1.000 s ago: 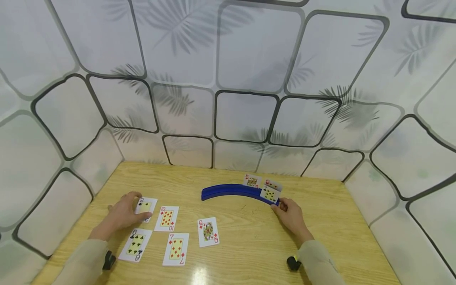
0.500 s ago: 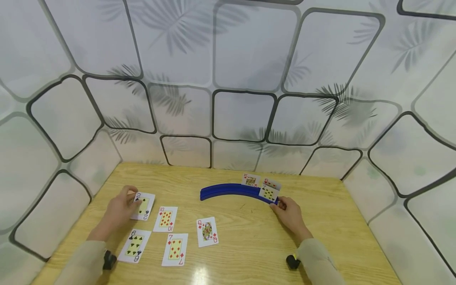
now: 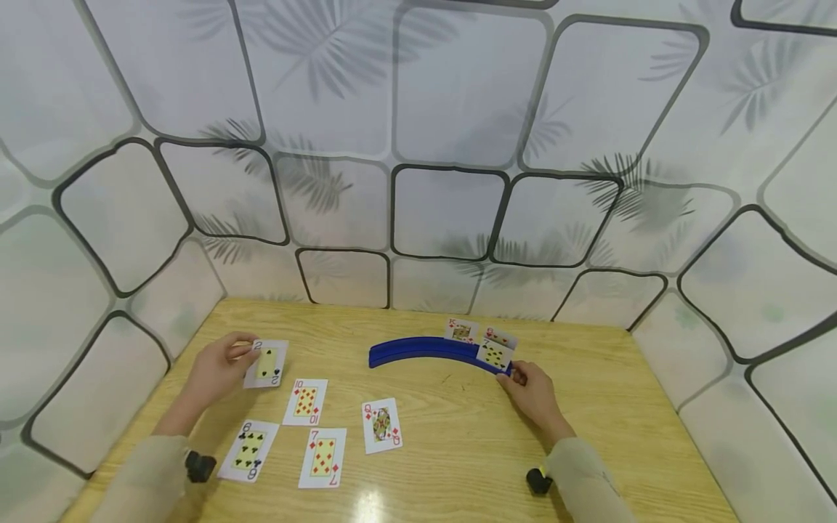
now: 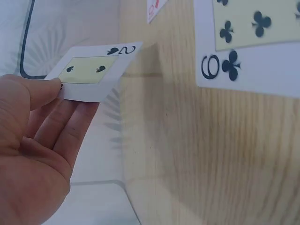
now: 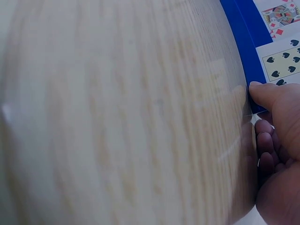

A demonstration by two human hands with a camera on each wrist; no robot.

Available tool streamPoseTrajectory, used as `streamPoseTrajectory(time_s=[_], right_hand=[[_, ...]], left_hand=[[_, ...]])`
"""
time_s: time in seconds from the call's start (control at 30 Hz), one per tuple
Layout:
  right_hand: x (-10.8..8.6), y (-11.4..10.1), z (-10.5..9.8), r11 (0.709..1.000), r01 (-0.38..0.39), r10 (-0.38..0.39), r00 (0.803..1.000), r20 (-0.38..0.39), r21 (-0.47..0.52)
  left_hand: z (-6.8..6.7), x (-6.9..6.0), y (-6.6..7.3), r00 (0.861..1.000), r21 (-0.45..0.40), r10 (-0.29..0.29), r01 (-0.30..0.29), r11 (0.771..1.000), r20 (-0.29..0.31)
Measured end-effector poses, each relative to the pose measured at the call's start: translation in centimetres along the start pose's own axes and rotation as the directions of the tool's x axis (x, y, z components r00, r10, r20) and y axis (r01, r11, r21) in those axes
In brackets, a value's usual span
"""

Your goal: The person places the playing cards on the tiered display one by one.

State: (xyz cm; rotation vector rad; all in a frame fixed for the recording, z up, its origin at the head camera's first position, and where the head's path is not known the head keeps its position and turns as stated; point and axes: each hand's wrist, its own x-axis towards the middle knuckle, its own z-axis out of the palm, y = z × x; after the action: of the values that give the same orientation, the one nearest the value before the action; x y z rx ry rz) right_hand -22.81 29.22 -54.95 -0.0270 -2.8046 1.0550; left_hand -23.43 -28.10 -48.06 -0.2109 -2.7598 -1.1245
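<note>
My left hand (image 3: pixel 219 369) pinches the two of spades (image 3: pixel 267 363) at its left edge, thumb on its face and fingers beneath, as the left wrist view shows with the card (image 4: pixel 89 70) tilted above the table. My right hand (image 3: pixel 535 396) grips the right end of the curved blue card holder (image 3: pixel 418 347), its thumb on the front edge. In that holder stand a king of diamonds (image 3: pixel 461 331), a seven of spades (image 3: pixel 494 355) and, behind the seven, a partly hidden red card (image 3: pixel 501 338).
Face up on the wooden table (image 3: pixel 458 465) lie the ten of diamonds (image 3: pixel 305 402), six of clubs (image 3: pixel 248 450), seven of diamonds (image 3: pixel 323 457) and queen of diamonds (image 3: pixel 382 426). A patterned curtain (image 3: pixel 451 211) surrounds the table's back and sides.
The two of spades, flat on the table under my left hand a second ago, is now pinched and raised, a little farther back. My right hand stays at the holder's end.
</note>
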Motion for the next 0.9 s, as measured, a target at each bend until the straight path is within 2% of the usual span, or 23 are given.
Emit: streamPoseTrajectory(time_s=[0.17,0.43,0.67,0.9], right_hand=[[0.1,0.1,0.1,1.000,-0.009,0.009,1.000,0.005,0.006],[0.1,0.2,0.1,1.000,-0.005,0.005,1.000,0.002,0.004],[-0.1,0.2,0.0,1.000,-0.010,0.010,1.000,0.007,0.006],[0.0,0.3,0.2,1.000,-0.016,0.016,1.000,-0.009,0.006]], left_hand=[[0.3,0.2,1.2,0.999,-0.048,0.011,-0.013,0.999,-0.047],[1.7,1.1,2.8,0.993,-0.127,0.070,-0.081,0.989,-0.093],[3.1,2.1,4.7,0.995,-0.191,0.082,-0.092,0.977,-0.059],[5.0,2.8,5.9,0.993,-0.301,0.113,-0.120,0.946,-0.041]])
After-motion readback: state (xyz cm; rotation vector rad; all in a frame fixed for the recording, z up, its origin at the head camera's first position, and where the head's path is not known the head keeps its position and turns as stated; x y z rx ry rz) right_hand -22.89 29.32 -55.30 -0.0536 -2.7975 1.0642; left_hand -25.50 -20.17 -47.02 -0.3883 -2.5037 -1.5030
